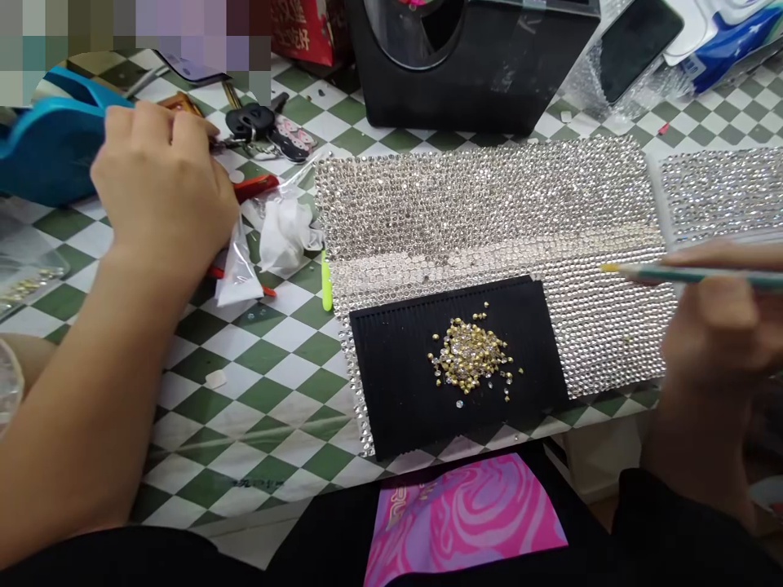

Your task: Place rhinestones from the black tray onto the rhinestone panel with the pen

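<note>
My right hand grips a thin teal pencil with a yellow tip, held above the right part of a rhinestone sheet. The sheet is covered in rows of silvery stones. On its lower part rests a black ridged tray bearing a heap of small gold-backed rhinestones, a few scattered around it. Over at the left, my left hand is closed, its fingers curled down beside a blue tape dispenser and a set of keys. Whatever lies under those fingers is hidden.
A black box stands behind the sheet. Another rhinestone sheet lies at right. Near my left hand are crumpled white tissue, a clear plastic bag and red-handled tools. A pink swirled packet rests on my lap.
</note>
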`<state>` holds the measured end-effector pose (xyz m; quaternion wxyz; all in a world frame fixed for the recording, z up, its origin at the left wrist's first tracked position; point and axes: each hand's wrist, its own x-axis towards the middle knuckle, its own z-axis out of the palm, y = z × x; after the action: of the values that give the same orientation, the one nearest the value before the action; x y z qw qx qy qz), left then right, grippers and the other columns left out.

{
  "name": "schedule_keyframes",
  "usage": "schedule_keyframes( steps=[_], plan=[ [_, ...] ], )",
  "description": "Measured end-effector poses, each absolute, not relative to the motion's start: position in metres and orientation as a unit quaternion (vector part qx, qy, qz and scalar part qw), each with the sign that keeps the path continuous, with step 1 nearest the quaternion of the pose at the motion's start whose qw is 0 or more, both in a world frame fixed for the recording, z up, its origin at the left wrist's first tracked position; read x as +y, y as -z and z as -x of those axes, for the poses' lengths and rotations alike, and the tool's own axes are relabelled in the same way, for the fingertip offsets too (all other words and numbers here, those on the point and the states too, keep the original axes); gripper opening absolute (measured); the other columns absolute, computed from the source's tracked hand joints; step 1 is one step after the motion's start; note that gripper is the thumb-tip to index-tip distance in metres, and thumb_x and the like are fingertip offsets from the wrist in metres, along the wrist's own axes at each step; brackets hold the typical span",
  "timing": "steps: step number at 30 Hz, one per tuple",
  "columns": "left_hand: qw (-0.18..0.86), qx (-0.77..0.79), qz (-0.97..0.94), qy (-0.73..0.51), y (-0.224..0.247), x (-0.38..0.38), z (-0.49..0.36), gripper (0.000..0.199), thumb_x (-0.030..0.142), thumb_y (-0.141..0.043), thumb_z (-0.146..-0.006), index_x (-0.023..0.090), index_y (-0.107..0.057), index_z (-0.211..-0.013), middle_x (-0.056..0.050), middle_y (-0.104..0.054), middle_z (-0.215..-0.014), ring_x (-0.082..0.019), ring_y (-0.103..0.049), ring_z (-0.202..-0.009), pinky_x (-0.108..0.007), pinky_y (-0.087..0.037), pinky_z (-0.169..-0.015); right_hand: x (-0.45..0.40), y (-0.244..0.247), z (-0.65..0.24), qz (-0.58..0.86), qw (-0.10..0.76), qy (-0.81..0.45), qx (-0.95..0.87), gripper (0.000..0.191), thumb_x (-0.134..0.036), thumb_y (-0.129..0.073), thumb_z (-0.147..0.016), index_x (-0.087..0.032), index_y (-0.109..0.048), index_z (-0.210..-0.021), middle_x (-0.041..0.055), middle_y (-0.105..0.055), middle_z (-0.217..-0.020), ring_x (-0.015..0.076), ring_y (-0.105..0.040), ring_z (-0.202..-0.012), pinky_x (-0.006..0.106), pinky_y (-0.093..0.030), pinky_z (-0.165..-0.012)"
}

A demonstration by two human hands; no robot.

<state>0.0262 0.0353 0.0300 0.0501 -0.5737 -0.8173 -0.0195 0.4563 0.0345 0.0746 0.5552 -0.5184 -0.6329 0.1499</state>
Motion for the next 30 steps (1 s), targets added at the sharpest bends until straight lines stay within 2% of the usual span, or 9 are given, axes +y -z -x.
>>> schedule_keyframes(
  steps=[2,4,7,14,20,26,30],
  plan=[
    [0.046,-0.82,0.57,0.016,-0.031,0.036,-0.027,0.066,0.043,-0.009,-0.094,0.017,-0.046,-0.142,-0.014,-0.048,-0.138,-0.033,-0.039,-0.131,-0.049,-0.038,-0.098,0.012,-0.074,-0.435,0.406,0.51,-0.2,-0.731,0.011,-0.017,-0.066,-0.075,-0.027,-0.068,-0.079,-0.0042,-0.072,-0.079,0.0136,-0.062,-0.061,0.036,-0.053,-0.061],
    [0.044,-0.82,0.57,0.016,-0.032,0.036,-0.027,0.066,0.043,-0.009,-0.094,0.017,-0.046,-0.142,-0.014,-0.048,-0.138,-0.034,-0.039,-0.13,-0.05,-0.038,-0.098,-0.001,-0.069,-0.422,0.381,0.446,-0.271,-0.763,0.02,-0.015,-0.064,-0.079,-0.027,-0.072,-0.092,-0.0022,-0.072,-0.082,0.016,-0.065,-0.067,0.036,-0.052,-0.06],
    [0.041,-0.818,0.573,0.01,-0.032,0.037,-0.028,0.066,0.043,-0.008,-0.095,0.015,-0.046,-0.141,-0.015,-0.048,-0.138,-0.035,-0.039,-0.13,-0.051,-0.039,-0.098,-0.007,-0.06,-0.414,0.372,0.371,-0.34,-0.78,0.027,-0.011,-0.062,-0.081,-0.027,-0.072,-0.1,-0.0004,-0.072,-0.083,0.0163,-0.065,-0.069,0.034,-0.051,-0.06],
    [0.052,-0.82,0.569,0.01,-0.029,0.04,-0.026,0.063,0.032,-0.018,-0.088,0.012,-0.048,-0.14,-0.019,-0.048,-0.136,-0.038,-0.04,-0.128,-0.053,-0.038,-0.098,-0.005,-0.056,-0.415,0.363,0.371,-0.35,-0.78,0.022,-0.007,-0.06,-0.082,-0.022,-0.07,-0.094,0.0004,-0.069,-0.079,0.013,-0.06,-0.064,0.03,-0.045,-0.058],
    [0.044,-0.822,0.568,0.014,-0.03,0.038,-0.027,0.063,0.032,-0.016,-0.089,0.017,-0.046,-0.142,-0.015,-0.047,-0.137,-0.036,-0.039,-0.128,-0.053,-0.036,-0.096,-0.005,-0.054,-0.413,0.339,0.361,-0.351,-0.795,0.023,-0.006,-0.06,-0.082,-0.021,-0.068,-0.098,0.0004,-0.07,-0.081,0.0124,-0.06,-0.066,0.03,-0.046,-0.059],
    [0.041,-0.82,0.57,0.009,-0.032,0.037,-0.028,0.063,0.031,-0.016,-0.089,0.014,-0.046,-0.142,-0.017,-0.047,-0.137,-0.037,-0.038,-0.129,-0.054,-0.036,-0.096,-0.005,-0.055,-0.412,0.343,0.353,-0.346,-0.799,0.02,-0.008,-0.06,-0.082,-0.022,-0.068,-0.095,0.0002,-0.07,-0.079,0.0124,-0.06,-0.065,0.03,-0.048,-0.058],
    [0.04,-0.824,0.566,0.012,-0.032,0.038,-0.029,0.062,0.031,-0.017,-0.09,0.017,-0.045,-0.143,-0.015,-0.046,-0.138,-0.036,-0.038,-0.13,-0.053,-0.037,-0.096,-0.004,-0.055,-0.413,0.357,0.376,-0.358,-0.777,0.019,-0.011,-0.059,-0.084,-0.022,-0.07,-0.095,0.001,-0.071,-0.08,0.0138,-0.063,-0.067,0.031,-0.049,-0.059]
  ],
)
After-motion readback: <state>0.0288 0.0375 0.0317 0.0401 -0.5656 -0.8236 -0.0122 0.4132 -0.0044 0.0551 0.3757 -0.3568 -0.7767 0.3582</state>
